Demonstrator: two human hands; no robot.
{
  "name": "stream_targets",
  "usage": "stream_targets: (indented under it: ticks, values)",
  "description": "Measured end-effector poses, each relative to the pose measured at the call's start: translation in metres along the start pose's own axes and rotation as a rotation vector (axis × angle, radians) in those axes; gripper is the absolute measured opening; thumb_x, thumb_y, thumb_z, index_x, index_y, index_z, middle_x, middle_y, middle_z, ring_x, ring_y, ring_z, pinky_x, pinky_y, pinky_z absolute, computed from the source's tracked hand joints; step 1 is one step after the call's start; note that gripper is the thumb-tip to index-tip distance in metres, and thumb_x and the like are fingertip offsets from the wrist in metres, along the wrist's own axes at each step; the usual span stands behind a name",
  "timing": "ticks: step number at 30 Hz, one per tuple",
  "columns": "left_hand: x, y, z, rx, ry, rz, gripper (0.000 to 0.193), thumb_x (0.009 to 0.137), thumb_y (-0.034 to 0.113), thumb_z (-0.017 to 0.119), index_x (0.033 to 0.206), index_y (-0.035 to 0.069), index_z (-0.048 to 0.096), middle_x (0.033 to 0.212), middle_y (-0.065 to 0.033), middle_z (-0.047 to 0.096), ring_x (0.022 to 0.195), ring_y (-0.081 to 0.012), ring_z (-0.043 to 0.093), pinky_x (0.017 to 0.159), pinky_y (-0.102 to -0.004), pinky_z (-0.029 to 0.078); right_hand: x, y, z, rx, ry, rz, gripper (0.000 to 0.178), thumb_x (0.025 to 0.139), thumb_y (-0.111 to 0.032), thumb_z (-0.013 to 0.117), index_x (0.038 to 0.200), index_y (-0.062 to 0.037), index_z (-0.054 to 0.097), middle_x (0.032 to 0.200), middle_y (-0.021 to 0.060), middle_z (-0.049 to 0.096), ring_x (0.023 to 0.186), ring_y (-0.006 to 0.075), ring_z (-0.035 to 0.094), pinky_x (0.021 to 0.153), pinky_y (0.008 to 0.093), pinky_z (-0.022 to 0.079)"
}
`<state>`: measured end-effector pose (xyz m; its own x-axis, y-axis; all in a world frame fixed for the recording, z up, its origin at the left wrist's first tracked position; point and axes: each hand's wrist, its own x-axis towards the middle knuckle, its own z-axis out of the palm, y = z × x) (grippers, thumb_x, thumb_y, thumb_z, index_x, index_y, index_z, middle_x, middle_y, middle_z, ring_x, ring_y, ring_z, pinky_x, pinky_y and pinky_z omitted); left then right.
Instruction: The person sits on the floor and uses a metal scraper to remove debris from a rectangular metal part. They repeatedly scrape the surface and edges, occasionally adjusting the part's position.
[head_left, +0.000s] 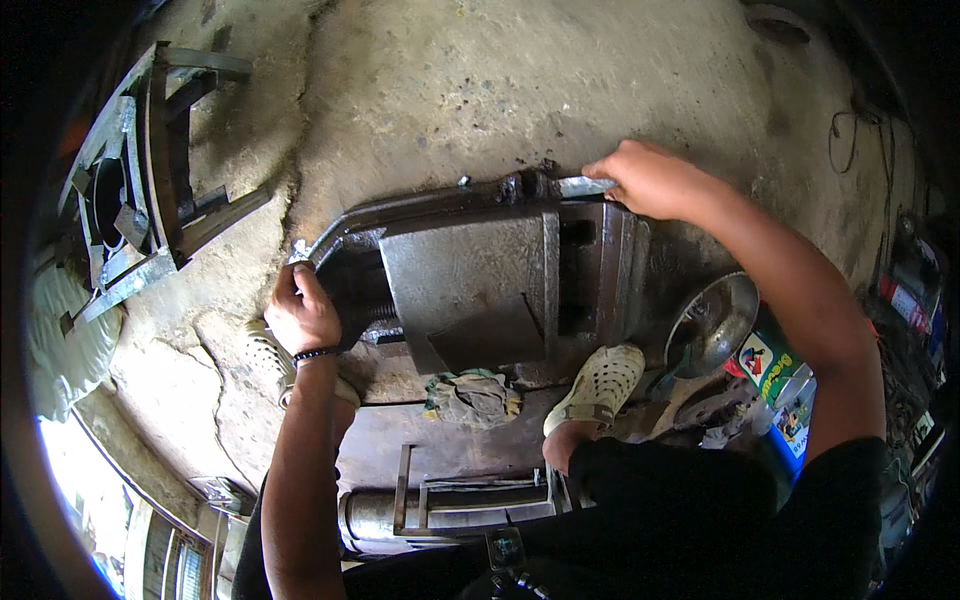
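A heavy dark metal bending jig lies on the concrete floor. A bent flat steel bar runs along its far edge, angling down at the left. My left hand grips the bar's lower left end. My right hand closes on the bar's shiny right end at the jig's far right corner. My foot in a pale perforated shoe presses on the jig's near edge, and my other shoe shows beside my left wrist.
A welded steel stove frame stands at the far left. A crumpled rag lies on a rusty plate below the jig. A shiny metal bowl and a colourful tin sit at the right. Pipe and angle pieces lie near me.
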<state>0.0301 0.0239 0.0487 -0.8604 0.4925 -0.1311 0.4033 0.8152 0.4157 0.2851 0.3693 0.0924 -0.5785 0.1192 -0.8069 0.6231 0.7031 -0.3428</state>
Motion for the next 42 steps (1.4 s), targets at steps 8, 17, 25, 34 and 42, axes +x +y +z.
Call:
stream_targets:
  ticks: [8, 17, 25, 34, 42]
  values:
    - [0.0, -0.008, 0.001, 0.018, -0.063, -0.059, 0.042, 0.097, 0.033, 0.044, 0.094, 0.004, 0.074, 0.083, -0.0169, 0.072, 0.075, -0.0302, 0.068, 0.073, -0.041, 0.051, 0.001, 0.025, 0.026, 0.347, 0.282, -0.078, 0.043, 0.09, -0.012, 0.07, 0.132, -0.0082, 0.062, 0.125, 0.0142, 0.066, 0.113, 0.0272, 0.064, 0.097, 0.04, 0.05]
    - [0.0, -0.006, 0.0, -0.002, -0.058, -0.039, 0.044, 0.095, 0.034, 0.043, 0.092, 0.004, 0.074, 0.08, -0.0168, 0.071, 0.072, -0.0315, 0.067, 0.071, -0.0426, 0.051, -0.059, 0.041, -0.006, -0.102, 0.312, 0.011, 0.033, 0.094, -0.007, 0.059, 0.127, -0.0062, 0.059, 0.112, 0.0177, 0.066, 0.102, 0.036, 0.063, 0.087, 0.0459, 0.05]
    - [0.001, -0.006, 0.001, -0.035, -0.041, -0.037, 0.038, 0.093, 0.031, 0.045, 0.089, 0.005, 0.073, 0.072, -0.0172, 0.067, 0.068, -0.0342, 0.065, 0.068, -0.0443, 0.051, -0.069, 0.057, 0.011, -0.05, 0.26, 0.022, 0.04, 0.084, 0.003, 0.059, 0.121, -0.0085, 0.066, 0.109, 0.0136, 0.068, 0.097, 0.0356, 0.064, 0.088, 0.0442, 0.051]
    - [0.0, -0.006, 0.001, -0.061, -0.051, -0.048, 0.039, 0.094, 0.031, 0.045, 0.091, 0.005, 0.073, 0.074, -0.0189, 0.068, 0.068, -0.0343, 0.066, 0.068, -0.0436, 0.051, -0.058, 0.065, 0.021, -0.092, 0.387, -0.019, 0.036, 0.085, -0.001, 0.063, 0.119, -0.0109, 0.069, 0.109, 0.0122, 0.069, 0.1, 0.0325, 0.065, 0.089, 0.0425, 0.052]
    - [-0.001, -0.008, 0.002, -0.037, -0.031, -0.022, 0.04, 0.094, 0.031, 0.045, 0.091, 0.004, 0.073, 0.077, -0.0188, 0.069, 0.071, -0.034, 0.067, 0.069, -0.0434, 0.051, -0.044, 0.055, 0.015, -0.074, 0.285, -0.027, 0.031, 0.088, -0.001, 0.062, 0.116, -0.0087, 0.071, 0.11, 0.0125, 0.07, 0.098, 0.0328, 0.067, 0.086, 0.0432, 0.054]
